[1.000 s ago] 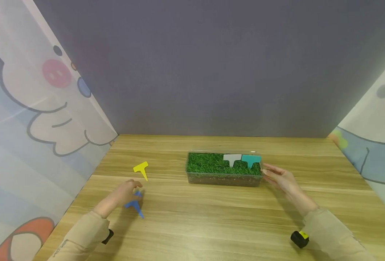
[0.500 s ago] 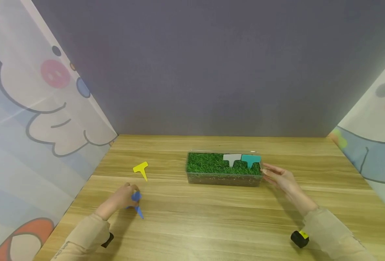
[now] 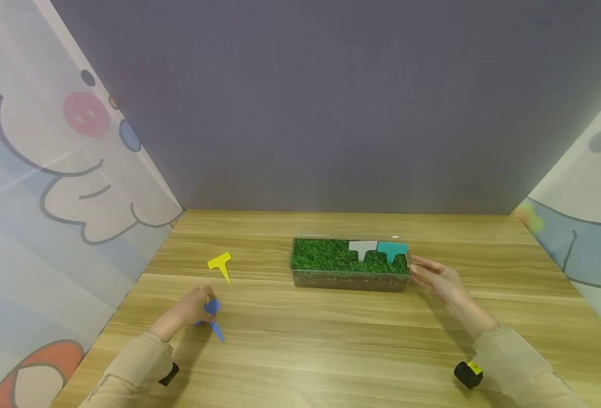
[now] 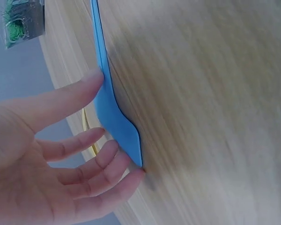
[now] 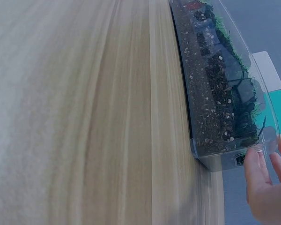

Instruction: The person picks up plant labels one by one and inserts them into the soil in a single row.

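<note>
The left hand [image 3: 190, 309] is down on the wooden surface [image 3: 331, 345] near its left side, with its thumb and fingertips [image 4: 113, 149] pinching the wide head of a blue plant label [image 3: 211, 319]. The left wrist view shows the label [image 4: 113, 124] tipped up on its edge against the wood, thumb on one face and fingers on the other, its pointed stem running away from the hand. A yellow label [image 3: 221, 265] lies flat on the surface just beyond the hand, not touching it. The right hand [image 3: 439, 279] is relaxed with straight fingers resting against the right end of a clear box [image 3: 348, 279] filled with soil and green grass; it grasps nothing. A white label [image 3: 362, 248] and a teal label [image 3: 392, 249] stand upright side by side in the grass near that end.
</note>
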Demonstrator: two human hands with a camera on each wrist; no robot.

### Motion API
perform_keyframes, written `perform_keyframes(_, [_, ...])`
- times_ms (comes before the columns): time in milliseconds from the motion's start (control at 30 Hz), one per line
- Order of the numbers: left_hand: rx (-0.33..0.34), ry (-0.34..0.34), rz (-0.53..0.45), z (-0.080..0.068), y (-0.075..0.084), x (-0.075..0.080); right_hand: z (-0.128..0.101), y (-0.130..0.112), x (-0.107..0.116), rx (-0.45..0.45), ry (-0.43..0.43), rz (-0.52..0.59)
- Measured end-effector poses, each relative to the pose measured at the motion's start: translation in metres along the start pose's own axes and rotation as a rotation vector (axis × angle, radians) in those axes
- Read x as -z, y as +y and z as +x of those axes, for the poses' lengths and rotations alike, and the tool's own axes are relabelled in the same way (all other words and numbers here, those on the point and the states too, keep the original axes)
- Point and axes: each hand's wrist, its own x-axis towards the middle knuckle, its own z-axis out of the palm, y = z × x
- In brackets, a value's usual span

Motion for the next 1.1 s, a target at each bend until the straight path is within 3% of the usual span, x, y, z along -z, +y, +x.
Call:
perform_keyframes(400, [0.023, -0.022, -0.065, 0.002, -0.008, 0.001, -0.017, -0.022, -0.022, -0.021, 0.039, -0.061])
perform_keyframes(600, [0.024, -0.029, -0.095, 0.003, -0.010, 0.001, -0.005, -0.008, -0.007, -0.005, 0.024, -0.017])
perform_keyframes(800, [-0.025, -0.036, -0.148, 0.005, -0.020, 0.001, -0.001, -0.001, 0.000, 0.011, 0.005, 0.018])
perform_keyframes(933, [-0.063, -0.060, -0.198, 0.004, -0.026, 0.006, -0.008, -0.008, -0.008, 0.007, 0.015, -0.046])
perform_keyframes(1100, [-0.159, -0.121, -0.299, 0.004, -0.028, 0.017, -0.015, -0.017, -0.015, -0.004, 0.022, -0.055])
